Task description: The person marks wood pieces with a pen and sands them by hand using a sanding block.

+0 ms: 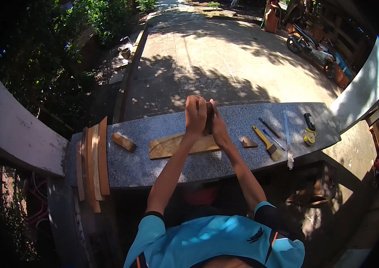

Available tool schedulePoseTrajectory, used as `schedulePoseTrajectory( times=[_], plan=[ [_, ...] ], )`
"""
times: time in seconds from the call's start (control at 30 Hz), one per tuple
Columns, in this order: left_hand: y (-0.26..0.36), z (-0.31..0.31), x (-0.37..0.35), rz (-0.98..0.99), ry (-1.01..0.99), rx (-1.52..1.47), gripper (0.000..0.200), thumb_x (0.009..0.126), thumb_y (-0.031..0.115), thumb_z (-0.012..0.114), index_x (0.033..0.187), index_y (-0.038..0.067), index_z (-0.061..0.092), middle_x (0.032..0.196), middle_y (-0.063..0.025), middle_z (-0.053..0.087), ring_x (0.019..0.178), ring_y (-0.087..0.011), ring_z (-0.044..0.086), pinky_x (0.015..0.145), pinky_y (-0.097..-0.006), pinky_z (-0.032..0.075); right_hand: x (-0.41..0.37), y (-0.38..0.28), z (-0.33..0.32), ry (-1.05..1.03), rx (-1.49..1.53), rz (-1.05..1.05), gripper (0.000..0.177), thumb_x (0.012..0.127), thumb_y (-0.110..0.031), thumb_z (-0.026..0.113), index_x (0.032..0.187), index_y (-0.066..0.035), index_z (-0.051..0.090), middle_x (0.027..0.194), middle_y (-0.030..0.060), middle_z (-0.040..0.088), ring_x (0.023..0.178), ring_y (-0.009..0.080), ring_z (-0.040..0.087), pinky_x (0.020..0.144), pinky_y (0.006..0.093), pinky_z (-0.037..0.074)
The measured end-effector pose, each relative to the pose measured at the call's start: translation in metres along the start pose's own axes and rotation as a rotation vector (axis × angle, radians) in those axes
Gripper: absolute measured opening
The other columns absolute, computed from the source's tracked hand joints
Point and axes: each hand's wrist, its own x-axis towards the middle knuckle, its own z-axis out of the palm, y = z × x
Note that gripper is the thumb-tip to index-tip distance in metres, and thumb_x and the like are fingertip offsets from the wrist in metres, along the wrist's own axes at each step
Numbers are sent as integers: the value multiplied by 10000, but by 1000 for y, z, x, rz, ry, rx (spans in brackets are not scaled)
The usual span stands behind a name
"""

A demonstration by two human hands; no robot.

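Note:
Both hands meet above the middle of the grey stone counter (pixel 135 172). Between them is a dark brown block (pixel 209 118), held upright. My left hand (pixel 195 115) has its fingers curled round the block's left side. On the block's right side, my right hand (pixel 218 128) presses with its fingers closed. Just below the hands lies a flat wooden board (pixel 167 147), partly covered by my left forearm. A small wooden block (pixel 123 142) rests to the left of the board, and a small angular wood piece (pixel 248 142) to its right.
Long wooden strips (pixel 94 161) lie at the counter's left end. On the right are a yellow-handled brush (pixel 267 143), a dark stick (pixel 270 127), a pen (pixel 273 139), a metal ruler (pixel 287 134), a yellow tape roll (pixel 309 137) and a black tool (pixel 309 121). White pillars flank the counter.

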Motion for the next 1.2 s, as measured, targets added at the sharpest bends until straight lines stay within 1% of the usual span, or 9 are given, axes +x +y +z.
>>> schedulePoseTrajectory(
  times=[0.1, 0.27, 0.37, 0.57, 0.73, 0.83, 1.03, 1.1, 1.2],
  plan=[
    [1, -7, -6, -20, -28, 35, 180, 895, 153, 461, 791, 7, 440, 836, -124, 489, 753, -217, 499, 711, -340, 411, 3, -15, 11, 79, 26, -221, 562, 954, -403, 221, 1399, -60, 205, 1311, 170, 405, 1235, 272, 373, 1021, 338, 276],
    [-3, -21, -17, -6, -32, 29, 192, 910, 187, 455, 848, 5, 439, 878, -112, 456, 785, -232, 487, 734, -343, 402, -2, 30, 9, -79, 375, 205, 539, 962, -385, 220, 1362, -28, 273, 1365, 134, 339, 1257, 233, 328, 1018, 305, 265],
    [10, -12, -18, 5, -54, 71, 194, 913, 186, 453, 843, 5, 437, 879, -109, 457, 783, -226, 484, 732, -339, 402, 6, -32, 8, -23, 269, -105, 548, 959, -402, 228, 1355, -27, 288, 1323, 127, 384, 1217, 213, 369, 995, 298, 288],
    [-9, -34, -31, -100, 76, -69, 235, 922, 228, 450, 830, 11, 447, 859, -87, 425, 712, -150, 447, 649, -305, 385, 11, 79, 14, -157, -83, 60, 516, 966, -356, 205, 1356, -31, 296, 1342, 135, 373, 1242, 236, 343, 1006, 319, 283],
    [-3, -15, -34, -119, 128, -15, 247, 916, 244, 463, 845, 9, 436, 892, -97, 418, 747, -178, 457, 676, -323, 388, 2, -30, 24, -77, 159, -130, 534, 967, -374, 153, 1349, -43, 325, 1332, 144, 386, 1255, 280, 321, 1042, 323, 225],
    [-4, -22, -35, -13, 155, -4, 238, 915, 240, 466, 858, 11, 438, 901, -93, 419, 752, -169, 455, 683, -319, 391, 5, 83, 23, -27, -39, -88, 538, 964, -391, 156, 1364, -66, 310, 1341, 140, 376, 1267, 270, 308, 1047, 325, 220],
    [-2, -16, -25, -167, 9, -62, 230, 919, 243, 464, 866, 18, 455, 861, -77, 449, 739, -131, 458, 663, -288, 395, 6, -28, 7, -133, 167, 121, 533, 954, -405, 189, 1336, -78, 365, 1246, 140, 465, 1173, 237, 431, 989, 318, 308],
    [-7, -21, -26, -105, 35, -67, 208, 924, 229, 459, 864, 30, 463, 800, -36, 454, 682, -81, 442, 603, -254, 389, 6, -1, 14, -55, 103, -57, 524, 953, -406, 205, 1328, -84, 381, 1243, 130, 466, 1167, 230, 433, 981, 311, 311],
    [0, -34, -21, -74, -32, -208, 160, 929, 188, 448, 849, 50, 454, 776, 7, 456, 626, -42, 408, 546, -220, 367, 5, 30, 10, -132, 112, 196, 523, 954, -415, 230, 1353, -97, 344, 1310, 131, 400, 1214, 240, 379, 1002, 315, 284]
  ],
)
